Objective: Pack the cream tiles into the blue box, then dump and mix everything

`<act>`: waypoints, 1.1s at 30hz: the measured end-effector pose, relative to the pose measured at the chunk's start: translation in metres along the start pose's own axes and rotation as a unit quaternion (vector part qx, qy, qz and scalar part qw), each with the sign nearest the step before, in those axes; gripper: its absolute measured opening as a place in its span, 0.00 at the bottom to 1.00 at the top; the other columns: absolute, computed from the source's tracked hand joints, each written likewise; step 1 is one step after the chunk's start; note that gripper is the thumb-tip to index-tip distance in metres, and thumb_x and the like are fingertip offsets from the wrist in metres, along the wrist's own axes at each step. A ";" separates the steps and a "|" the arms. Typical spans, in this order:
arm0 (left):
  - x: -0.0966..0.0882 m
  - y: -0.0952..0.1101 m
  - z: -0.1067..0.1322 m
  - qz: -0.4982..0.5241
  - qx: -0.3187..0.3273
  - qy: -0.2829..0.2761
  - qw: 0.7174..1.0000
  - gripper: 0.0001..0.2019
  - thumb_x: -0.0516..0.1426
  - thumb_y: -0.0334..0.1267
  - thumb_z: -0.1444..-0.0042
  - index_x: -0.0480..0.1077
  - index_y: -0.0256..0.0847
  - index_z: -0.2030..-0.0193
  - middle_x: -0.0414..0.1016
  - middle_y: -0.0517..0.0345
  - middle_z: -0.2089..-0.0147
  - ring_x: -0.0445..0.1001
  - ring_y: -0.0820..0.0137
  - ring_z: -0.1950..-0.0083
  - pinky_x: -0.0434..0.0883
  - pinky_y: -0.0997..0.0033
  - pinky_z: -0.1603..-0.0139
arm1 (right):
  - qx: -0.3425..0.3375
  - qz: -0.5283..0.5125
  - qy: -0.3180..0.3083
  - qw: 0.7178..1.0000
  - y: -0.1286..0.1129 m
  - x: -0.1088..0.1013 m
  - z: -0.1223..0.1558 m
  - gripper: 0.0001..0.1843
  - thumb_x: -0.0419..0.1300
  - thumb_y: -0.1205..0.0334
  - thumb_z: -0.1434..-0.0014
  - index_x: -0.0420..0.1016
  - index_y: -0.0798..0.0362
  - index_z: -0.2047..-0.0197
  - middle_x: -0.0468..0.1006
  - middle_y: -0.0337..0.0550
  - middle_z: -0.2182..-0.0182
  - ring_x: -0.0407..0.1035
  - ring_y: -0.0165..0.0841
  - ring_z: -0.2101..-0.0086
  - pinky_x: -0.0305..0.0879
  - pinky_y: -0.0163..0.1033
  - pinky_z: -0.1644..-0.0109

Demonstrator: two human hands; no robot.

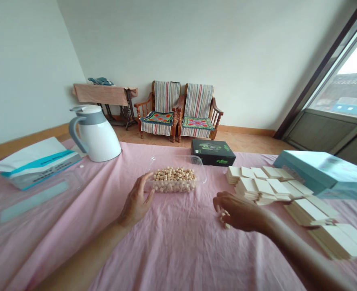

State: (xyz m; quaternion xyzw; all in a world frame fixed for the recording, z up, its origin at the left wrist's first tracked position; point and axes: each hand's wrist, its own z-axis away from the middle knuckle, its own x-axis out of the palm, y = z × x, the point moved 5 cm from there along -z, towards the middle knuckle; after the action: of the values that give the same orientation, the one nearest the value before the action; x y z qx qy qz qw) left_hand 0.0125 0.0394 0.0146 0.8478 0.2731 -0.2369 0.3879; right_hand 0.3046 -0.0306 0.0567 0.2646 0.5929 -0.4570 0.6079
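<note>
A clear plastic container (202, 171) stands on the pink cloth, filled with many small beige pieces (174, 176), nut-like or cube-like; their kind is too small to tell. My left hand (137, 200) is at the container's left end, thumb along the front and fingers behind, holding it. To the right of the container, my right hand (237, 212) bends down over the cloth with curled fingers. A few loose beige pieces (225, 214) show at and under its fingertips; the hand is slightly blurred. Stacks of pale rectangular cards or thin boards (254, 188) lie just beyond it.
A white and grey jug (101, 139) stands at the back left, beside a tissue pack (45, 165) and a clear plastic lid (34, 200). A black box (213, 152) is behind the container. A light-blue box (330, 169) sits at right. Two wooden chairs (168, 99) are beyond.
</note>
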 end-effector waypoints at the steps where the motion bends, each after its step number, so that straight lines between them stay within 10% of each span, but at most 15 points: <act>1: 0.000 0.000 0.000 0.000 0.000 0.000 1.000 0.26 0.52 0.32 0.43 0.54 0.44 0.37 0.64 0.49 0.40 0.65 0.63 0.39 0.68 0.58 0.41 | -0.001 0.013 -0.006 1.000 0.000 0.008 0.001 0.10 0.56 0.75 0.51 0.70 0.55 0.64 0.74 0.49 0.62 0.68 0.37 0.60 0.61 0.40 0.57; 7: -0.001 -0.001 0.000 0.009 -0.005 0.002 1.000 0.25 0.52 0.32 0.42 0.54 0.44 0.37 0.64 0.48 0.40 0.65 0.62 0.39 0.72 0.62 0.47 | 0.004 0.022 0.017 1.000 0.000 0.021 -0.003 0.10 0.52 0.77 0.50 0.68 0.55 0.67 0.74 0.47 0.65 0.67 0.35 0.62 0.61 0.39 0.58; 19: -0.004 0.003 -0.001 -0.013 0.004 -0.003 1.000 0.25 0.52 0.31 0.42 0.54 0.43 0.38 0.65 0.49 0.41 0.64 0.63 0.38 0.64 0.56 0.38 | 0.010 -0.208 0.306 0.929 -0.010 -0.063 -0.043 0.06 0.54 0.64 0.43 0.70 0.53 0.62 0.76 0.41 0.68 0.68 0.28 0.69 0.63 0.33 0.66; 27: 0.000 0.001 0.001 -0.014 0.006 -0.005 1.000 0.28 0.52 0.32 0.42 0.51 0.43 0.35 0.63 0.48 0.38 0.64 0.62 0.37 0.68 0.59 0.41 | 0.112 -0.140 0.296 0.938 0.047 -0.016 -0.023 0.08 0.51 0.63 0.41 0.70 0.53 0.68 0.74 0.40 0.74 0.67 0.30 0.73 0.59 0.35 0.68; 33: -0.018 0.032 -0.002 -0.105 0.077 0.123 0.984 0.41 0.59 0.34 0.48 0.42 0.35 0.31 0.52 0.36 0.33 0.53 0.51 0.32 0.58 0.46 0.35 | 0.152 -0.050 0.210 0.965 0.055 0.016 -0.003 0.12 0.46 0.72 0.41 0.70 0.55 0.67 0.75 0.45 0.70 0.69 0.32 0.69 0.56 0.35 0.66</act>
State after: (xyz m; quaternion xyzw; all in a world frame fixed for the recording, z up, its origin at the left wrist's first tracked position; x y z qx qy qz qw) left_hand 0.0198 0.0182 0.0433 0.8643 0.3875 -0.1905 0.2580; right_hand 0.3492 -0.0071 0.0284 0.4141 0.6434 -0.5055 0.3987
